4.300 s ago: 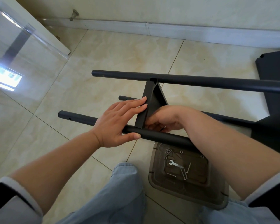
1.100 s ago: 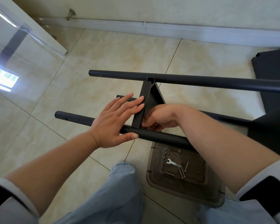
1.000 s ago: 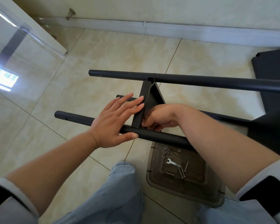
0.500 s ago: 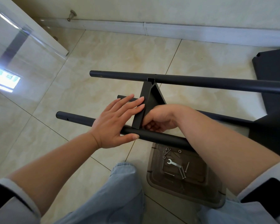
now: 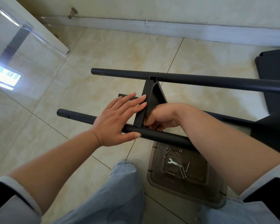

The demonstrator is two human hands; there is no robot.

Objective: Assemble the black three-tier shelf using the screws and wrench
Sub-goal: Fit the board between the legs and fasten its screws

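Head view: shelf frame on its side, both hands at the near-pole joint of a triangular tier.

Head view: left hand [image 5: 118, 120] lies flat, fingers straight against the face of the triangular shelf panel [image 5: 150, 101], thumb on the near pole [image 5: 160, 136], likely bracing panel to pole so the holes stay lined up. Right hand [image 5: 162, 117] is curled tight behind the panel's lower corner, fingertips at the joint; probably starting a screw by hand, but what it pinches is hidden, cannot tell. Far pole [image 5: 200, 80] sits in the panel's top notch; a third pole [image 5: 124, 96] shows behind the left fingers. Frame lies horizontal so the joint faces the person. Wrench [image 5: 174, 162] and loose screws [image 5: 183, 171] lie untouched in the brown tray [image 5: 217, 196] just under the near pole, within easy reach. Another black panel [image 5: 275, 65] lies far right on the tile floor [image 5: 103, 54].
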